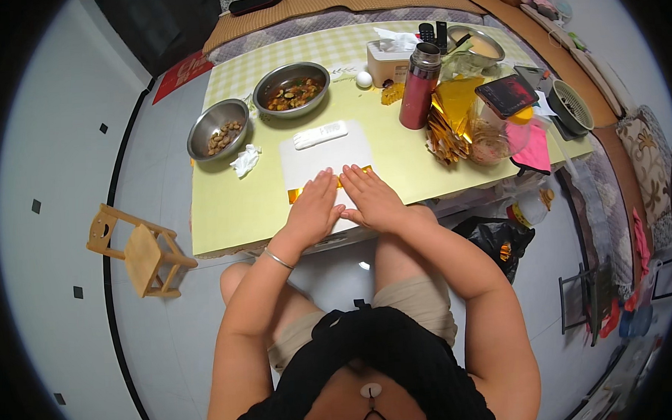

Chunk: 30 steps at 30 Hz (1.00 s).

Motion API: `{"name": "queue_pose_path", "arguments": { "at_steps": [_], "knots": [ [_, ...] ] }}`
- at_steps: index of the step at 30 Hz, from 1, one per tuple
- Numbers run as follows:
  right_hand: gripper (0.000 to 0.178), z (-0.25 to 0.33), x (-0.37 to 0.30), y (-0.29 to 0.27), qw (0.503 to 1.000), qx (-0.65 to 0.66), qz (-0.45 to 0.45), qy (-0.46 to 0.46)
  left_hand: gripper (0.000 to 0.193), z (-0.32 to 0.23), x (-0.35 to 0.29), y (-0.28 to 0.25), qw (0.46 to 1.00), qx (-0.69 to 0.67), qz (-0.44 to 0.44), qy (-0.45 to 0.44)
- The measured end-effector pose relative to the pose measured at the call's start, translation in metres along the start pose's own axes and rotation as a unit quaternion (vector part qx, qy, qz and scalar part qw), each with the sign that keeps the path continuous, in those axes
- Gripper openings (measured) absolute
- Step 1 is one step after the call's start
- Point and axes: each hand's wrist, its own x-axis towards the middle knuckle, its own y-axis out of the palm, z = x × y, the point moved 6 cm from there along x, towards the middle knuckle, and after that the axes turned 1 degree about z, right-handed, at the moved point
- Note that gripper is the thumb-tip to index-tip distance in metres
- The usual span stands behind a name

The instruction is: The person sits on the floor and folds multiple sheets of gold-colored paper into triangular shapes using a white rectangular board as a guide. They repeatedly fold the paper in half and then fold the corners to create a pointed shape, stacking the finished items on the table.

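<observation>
Side by side at the table's near edge, my left hand [315, 207] and my right hand [374, 200] lie flat, fingers stretched forward and thumbs nearly meeting. Both press on a strip of gold foil paper [294, 196], whose ends show at either side; its middle is hidden under my fingers. Beneath the foil is a white board or sheet [299, 161]. Just beyond my fingertips, a long white block [320, 135] rests on the board's far part. A crumpled white tissue [245, 160] lies left of the board.
Two metal bowls of food [291, 90] [218, 133] stand at the left. To the right are a red thermos [418, 92], a pile of gold foil sheets [446, 128], a clear container [489, 142] and a phone [507, 95]. A small wooden chair [145, 254] stands left of the table.
</observation>
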Motion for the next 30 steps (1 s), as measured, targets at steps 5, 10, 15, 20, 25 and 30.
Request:
{"name": "queue_pose_path", "arguments": {
  "at_steps": [5, 10, 15, 20, 25, 30],
  "knots": [
    [0.072, -0.028, -0.01, 0.002, 0.999, 0.027, -0.018, 0.029, 0.097, 0.022, -0.031, -0.004, 0.994, 0.072, 0.025, -0.076],
    [0.044, -0.031, 0.001, -0.018, 1.0, -0.002, -0.018, 0.011, 0.09, 0.024, -0.044, -0.015, 0.987, 0.117, 0.015, -0.11],
    [0.022, -0.001, 0.038, -0.045, 0.968, -0.156, 0.193, 0.024, 0.052, 0.005, -0.007, -0.044, 0.974, 0.203, -0.009, -0.101],
    [0.017, -0.007, 0.048, -0.037, 0.988, -0.109, 0.112, -0.007, 0.021, -0.001, 0.012, -0.031, 0.985, 0.162, -0.058, -0.014],
    [0.018, -0.001, 0.046, -0.039, 0.995, -0.075, 0.061, -0.038, 0.01, 0.004, 0.019, -0.022, 0.984, 0.173, -0.046, -0.008],
    [0.017, 0.002, 0.047, -0.044, 0.998, -0.037, 0.038, -0.024, 0.014, 0.007, 0.031, -0.015, 0.981, 0.191, -0.023, -0.018]
  ]
}}
